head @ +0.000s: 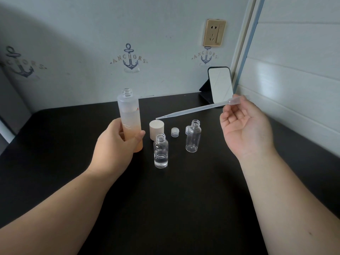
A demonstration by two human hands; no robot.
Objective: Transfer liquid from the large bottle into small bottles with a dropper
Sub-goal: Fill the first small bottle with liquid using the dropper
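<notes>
The left hand (117, 142) gripped the big bottle (129, 118), fingers curled round its lower half, holding it upright and uncapped on the dark table (165, 208). The right hand (244, 129), palm up, pinched the dropper (198, 108) by its bulb, its tip pointing left above the round cap (156, 129). Two open small bottles stood between the hands: the near one (161, 151) held some clear liquid, the far one (193, 137) looked empty. A small cap (175, 132) lay between them, and a mirror (219, 85) leaned near the wall.
</notes>
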